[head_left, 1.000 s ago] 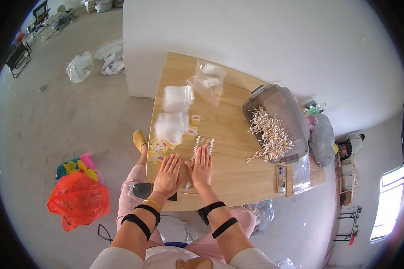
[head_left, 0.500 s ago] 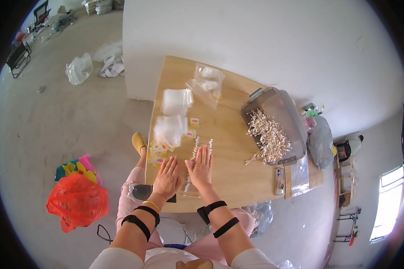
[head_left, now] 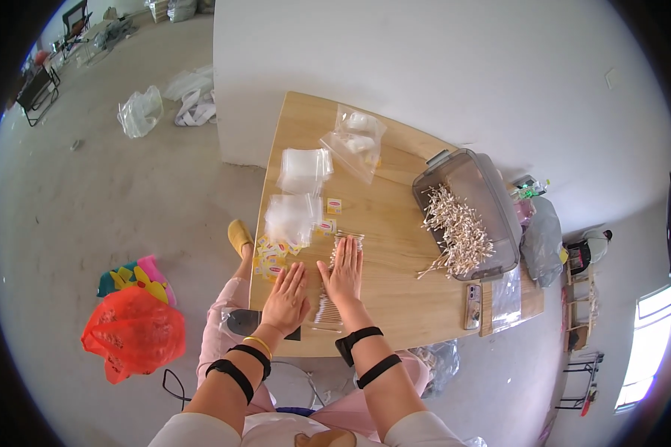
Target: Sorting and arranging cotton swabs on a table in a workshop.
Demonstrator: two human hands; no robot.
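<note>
A row of cotton swabs point(head_left: 328, 314) lies side by side on the wooden table point(head_left: 395, 320), running away from me. Over its middle my right hand point(head_left: 342, 277) is laid flat with fingers stretched out, hiding part of the row. To the left of the row rests my left hand point(head_left: 286, 300), also flat, palm down, with straight fingers and nothing in its grasp. Small yellow-and-white printed cards point(head_left: 271, 261) are scattered just beyond it. Past the cards sit two stacks of clear plastic bags, a nearer stack point(head_left: 289, 216) and a farther stack point(head_left: 304, 170).
A grey translucent bin point(head_left: 499, 216) tipped on its side spills loose cotton swabs point(head_left: 458, 235) at the right. A phone point(head_left: 473, 305) lies near the front edge. At the back is a clear bag with white contents point(head_left: 359, 138). A red plastic bag point(head_left: 136, 331) stands on the floor.
The whole view has shifted slightly, so the table and its things appear a little farther right. Both hands stay flat in nearly the same places on the table.
</note>
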